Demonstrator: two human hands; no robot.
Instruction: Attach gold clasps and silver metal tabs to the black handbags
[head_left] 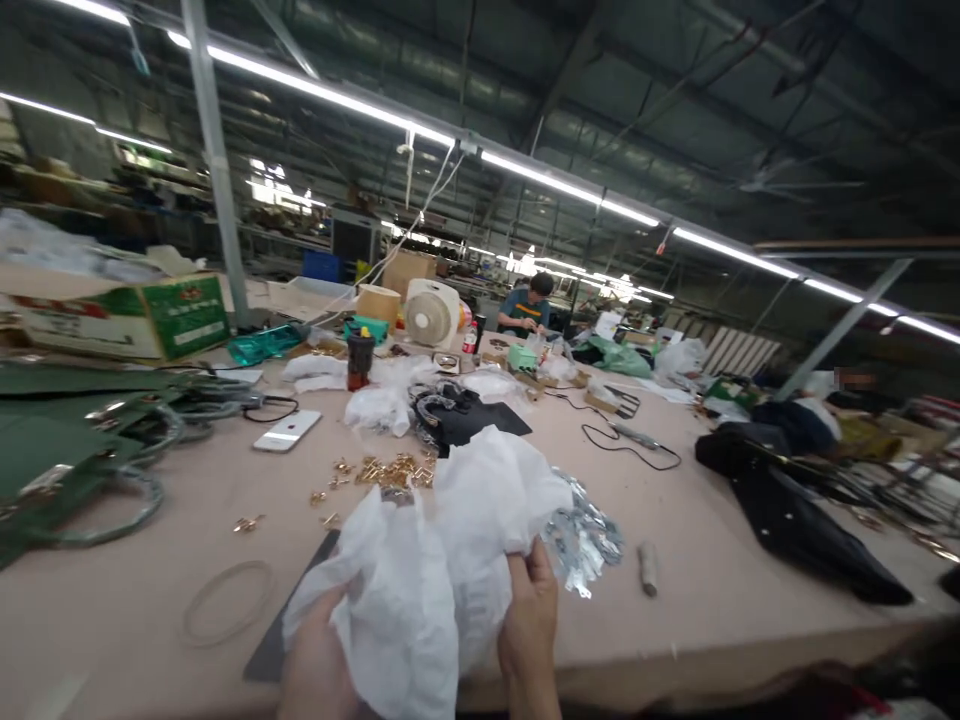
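Both my hands grip a big crumpled bundle of white tissue paper [435, 560] over the near edge of the pink worktable [705, 560]. My left hand [319, 660] holds it from below at the left, fingers mostly hidden in the paper. My right hand [530, 625] pinches the right side, fingers closed on it. A dark flat mat [289, 625] lies under the paper. A heap of small gold metal fittings [390, 470] sits just beyond, and a pile of shiny silver pieces [585, 540] lies to the right.
Green bags with ring handles [67, 460] lie at left, a white phone [286, 430] and a dark bottle [360, 358] further back, black bags [795, 510] at right. A small cylinder [649, 568] lies near the silver pile. A white fan [431, 315] and a seated person [529, 305] are at the far end.
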